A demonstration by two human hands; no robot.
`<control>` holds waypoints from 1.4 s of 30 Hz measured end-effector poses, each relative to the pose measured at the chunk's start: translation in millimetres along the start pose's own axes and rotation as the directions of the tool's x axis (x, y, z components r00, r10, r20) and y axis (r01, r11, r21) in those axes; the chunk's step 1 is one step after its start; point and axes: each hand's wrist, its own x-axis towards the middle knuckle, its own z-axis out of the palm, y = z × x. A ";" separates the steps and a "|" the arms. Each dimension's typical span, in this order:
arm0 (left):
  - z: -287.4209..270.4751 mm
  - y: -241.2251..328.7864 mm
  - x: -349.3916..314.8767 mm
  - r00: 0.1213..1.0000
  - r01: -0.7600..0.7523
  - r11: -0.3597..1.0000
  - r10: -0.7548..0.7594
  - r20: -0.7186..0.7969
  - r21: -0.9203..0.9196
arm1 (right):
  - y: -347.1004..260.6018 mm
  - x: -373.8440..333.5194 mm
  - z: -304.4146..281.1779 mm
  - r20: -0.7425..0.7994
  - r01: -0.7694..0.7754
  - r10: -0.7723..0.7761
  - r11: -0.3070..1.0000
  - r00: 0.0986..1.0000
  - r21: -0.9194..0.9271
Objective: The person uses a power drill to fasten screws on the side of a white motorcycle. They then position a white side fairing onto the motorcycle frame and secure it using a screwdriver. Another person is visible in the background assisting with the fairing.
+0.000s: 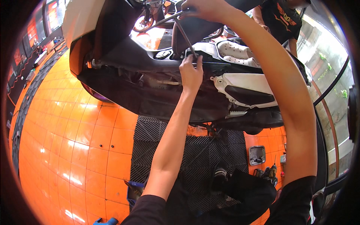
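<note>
A scooter (123,88) with its side cover off stands in front of me. My right hand (210,10), raised at the top, is closed on one end of the crossbar of a dark T-handle wrench (183,34). The wrench's shaft slants down toward the scooter's centre. There my left hand (191,74) pinches the lower end of the shaft, just beside the round cap (163,54). The wrench's tip and whatever it meets are hidden by the left fingers. Right of that hand, a pair of white clogs (234,52) lies in the open storage compartment.
A white-and-black side part (247,90) sits on the scooter's flank. Below are a black ribbed mat (202,153) and orange tiles (75,150). A metal tray (257,155) and several tools (268,173) lie at right. Another person (281,18) in black stands beyond the scooter.
</note>
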 end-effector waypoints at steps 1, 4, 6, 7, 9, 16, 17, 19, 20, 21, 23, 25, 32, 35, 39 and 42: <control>-1.7 2.4 2.1 0.999 0.041 0.998 -0.043 -0.027 -0.043 | -4.2 2.2 2.5 -0.025 -0.056 0.055 0.998 0.998 -0.038; -0.1 17.4 -2.8 0.988 0.152 0.986 -0.152 0.009 -0.067 | -0.8 1.3 10.7 0.107 -0.352 0.358 0.933 0.927 -0.073; 12.2 16.5 4.2 0.998 0.069 0.995 -0.069 0.004 -0.066 | 39.8 6.2 -2.6 0.325 0.023 0.076 0.956 0.943 -0.293; 7.4 7.7 4.9 0.999 0.035 0.999 -0.035 0.009 -0.026 | 35.0 5.8 -4.5 0.436 0.221 -0.061 0.919 0.898 -0.326; -0.9 -7.8 3.9 0.995 0.078 0.995 -0.074 0.064 -0.069 | 17.6 -25.5 2.1 0.274 -0.186 0.146 0.974 0.951 0.129; -5.5 -14.8 10.6 0.970 0.124 0.987 -0.100 0.222 -0.098 | -31.7 -66.3 100.1 -0.060 -0.271 0.392 0.731 0.918 0.626; -4.9 -10.2 9.5 0.970 0.129 0.984 -0.098 0.223 -0.125 | -31.9 -67.3 100.6 -0.046 -0.283 0.410 0.704 0.911 0.652; -2.1 0.1 7.2 0.970 0.137 0.974 -0.095 0.225 -0.178 | -28.0 -70.0 97.9 -0.017 -0.308 0.445 0.645 0.895 0.699; -5.6 -1.7 5.1 0.960 0.135 0.977 -0.088 0.264 -0.166 | -32.9 -69.5 98.2 -0.064 -0.287 0.430 0.699 0.900 0.655; -9.1 -4.0 4.9 0.955 0.117 0.986 -0.079 0.286 -0.121 | -36.4 -70.3 97.1 -0.087 -0.291 0.434 0.724 0.896 0.625; -15.7 -8.6 8.4 0.944 0.078 0.996 -0.063 0.325 -0.032 | -42.9 -69.7 81.7 -0.134 -0.293 0.435 0.773 0.890 0.563; -13.6 -15.1 5.4 0.956 0.038 0.999 -0.026 0.291 -0.037 | -46.9 -68.3 75.6 -0.160 -0.308 0.443 0.800 0.882 0.515; -1.0 -9.3 -11.2 0.957 0.073 0.996 -0.054 0.283 -0.057 | -50.6 -84.5 74.9 -0.080 -0.351 0.662 0.491 0.745 0.797; -3.3 -6.7 -9.3 0.942 0.123 0.991 -0.099 0.320 -0.055 | -63.2 -85.0 63.5 -0.190 -0.454 0.633 0.703 0.751 0.548; -5.4 -13.1 -2.6 0.918 0.153 0.979 -0.092 0.386 -0.131 | -43.7 -86.8 89.3 -0.311 -0.361 0.549 0.790 0.776 0.495; -7.7 -14.4 -4.2 0.929 0.103 0.990 -0.061 0.366 -0.096 | -42.9 -89.5 81.2 -0.077 -0.429 0.606 0.641 0.791 0.637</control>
